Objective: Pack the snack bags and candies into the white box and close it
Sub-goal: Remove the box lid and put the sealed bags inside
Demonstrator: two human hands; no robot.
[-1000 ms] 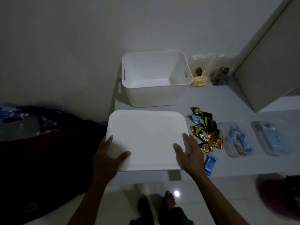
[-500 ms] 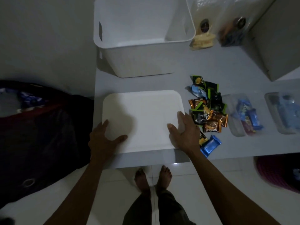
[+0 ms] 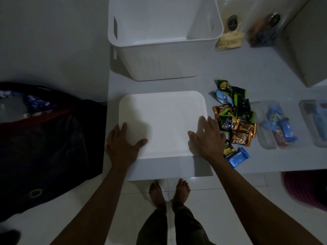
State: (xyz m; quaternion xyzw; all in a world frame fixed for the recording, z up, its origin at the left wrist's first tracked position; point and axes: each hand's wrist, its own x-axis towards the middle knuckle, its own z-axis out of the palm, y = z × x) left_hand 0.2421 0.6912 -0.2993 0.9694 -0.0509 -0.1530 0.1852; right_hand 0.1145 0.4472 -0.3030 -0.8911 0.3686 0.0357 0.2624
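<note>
Here, a grey table [image 3: 247, 68] meets a glossy tiled floor [image 3: 123, 209].

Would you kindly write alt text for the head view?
Both hands, left hand and right hand, rest flat on a white lid lying before an empty white box; snack packets lie beside it.
</note>
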